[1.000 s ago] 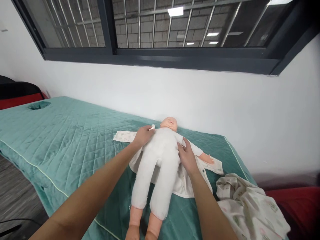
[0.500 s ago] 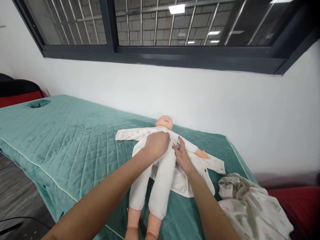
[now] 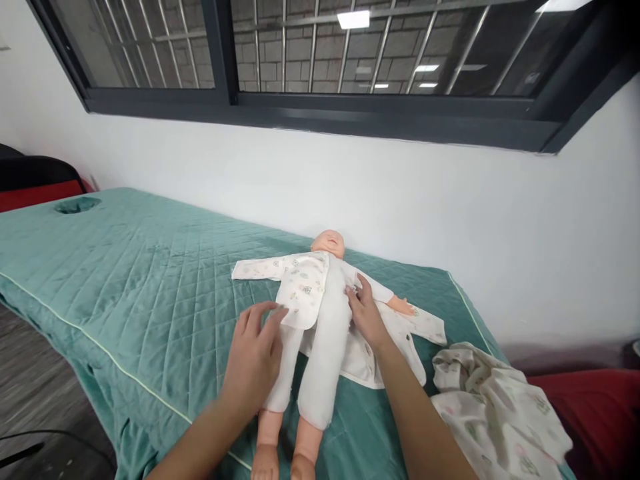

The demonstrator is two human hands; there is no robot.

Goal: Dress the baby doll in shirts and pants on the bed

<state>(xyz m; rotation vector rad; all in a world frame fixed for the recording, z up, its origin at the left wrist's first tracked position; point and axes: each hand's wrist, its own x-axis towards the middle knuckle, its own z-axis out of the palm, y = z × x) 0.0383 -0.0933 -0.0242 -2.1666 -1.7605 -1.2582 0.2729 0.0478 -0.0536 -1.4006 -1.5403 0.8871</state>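
A baby doll (image 3: 334,320) with a white cloth body lies on its back, its head towards the wall. One front panel of a white printed baby shirt (image 3: 303,288) covers part of its chest; one sleeve stretches out to the left. The other half of the shirt lies spread under the doll and to its right, beside its bare arm. My left hand (image 3: 255,353) is by the lower edge of the front panel, fingers bent and apart. At the doll's right-hand side, my right hand (image 3: 367,313) has thumb and forefinger around a small pale bit I cannot make out.
A green quilted cover (image 3: 165,287) lies over the bed, which has a hole (image 3: 77,205) at its far left. Crumpled printed cloth (image 3: 500,413) sits at the front right, next to something red (image 3: 595,413). Behind the bed are a white wall and a barred window.
My left hand has moved from the doll's chest down and left, opening from a closed grip. The shirt's front panel now lies flatter over the chest. My right hand has barely moved.
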